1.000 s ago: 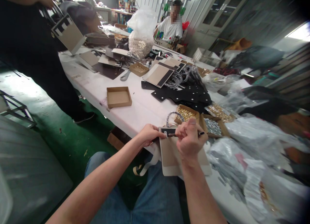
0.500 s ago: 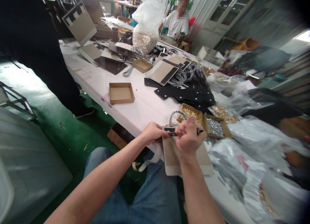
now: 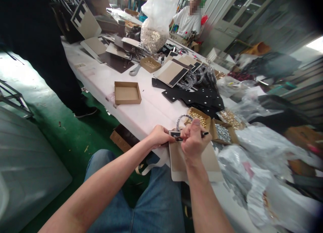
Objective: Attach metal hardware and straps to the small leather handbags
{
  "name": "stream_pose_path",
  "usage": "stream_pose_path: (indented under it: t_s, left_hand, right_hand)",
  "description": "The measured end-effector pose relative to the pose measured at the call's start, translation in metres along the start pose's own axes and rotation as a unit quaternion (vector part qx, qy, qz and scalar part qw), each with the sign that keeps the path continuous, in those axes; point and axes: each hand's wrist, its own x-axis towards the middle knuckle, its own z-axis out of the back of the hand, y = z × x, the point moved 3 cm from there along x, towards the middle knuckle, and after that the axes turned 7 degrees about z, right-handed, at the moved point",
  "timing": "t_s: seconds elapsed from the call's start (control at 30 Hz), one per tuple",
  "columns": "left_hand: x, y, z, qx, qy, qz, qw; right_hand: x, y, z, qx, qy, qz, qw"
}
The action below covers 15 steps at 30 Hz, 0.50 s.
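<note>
In the head view, a beige panel (image 3: 179,162) with a dark top strip lies at the table's near edge, partly over my lap. My left hand (image 3: 159,137) is closed on the panel's upper left edge, thumb on top. Over the strip, my right hand (image 3: 193,140) is wrapped in a fist round a slim dark tool (image 3: 205,133); one end sticks out to the right, and its kind is not clear. The tool's other end is hidden near my left fingertips. A clear ring-shaped handle (image 3: 181,120) rises behind the panel's top.
Boxes of gold studs (image 3: 198,117) and silver studs (image 3: 222,132) stand just beyond my right hand. A shallow cardboard box (image 3: 128,93) sits further left. Black pieces (image 3: 194,96) and stacked panels (image 3: 170,73) lie behind. Plastic bags (image 3: 242,159) crowd the right. Two other people are nearby.
My right fist has shifted slightly left over the strip, with the tool still in it. My left hand keeps its grip. The camera view has tilted a little.
</note>
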Motion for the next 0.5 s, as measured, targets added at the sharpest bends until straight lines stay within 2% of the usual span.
stream_pose_path:
  t_s: [0.07,0.17,0.27,0.37,0.5]
  left_hand:
    - [0.001,0.000,-0.001,0.009,-0.025,-0.002,1.000]
    - [0.003,0.001,-0.003,0.022,-0.057,-0.017,0.998]
    - [0.007,0.004,-0.004,0.016,-0.062,-0.023,0.998]
    - [0.011,0.007,-0.004,0.019,-0.061,-0.037,0.997]
    - [0.016,0.010,-0.005,0.038,-0.067,-0.056,0.995]
  right_hand:
    - [0.001,-0.003,0.002,0.035,-0.028,0.003,0.999]
    - [0.004,-0.004,0.006,0.071,-0.022,-0.010,0.997]
    - [0.000,0.001,0.017,0.101,-0.031,0.001,0.994]
    - [-0.015,0.005,0.031,0.122,-0.060,0.040,0.990]
    - [-0.039,0.005,0.035,0.117,-0.052,0.074,0.989]
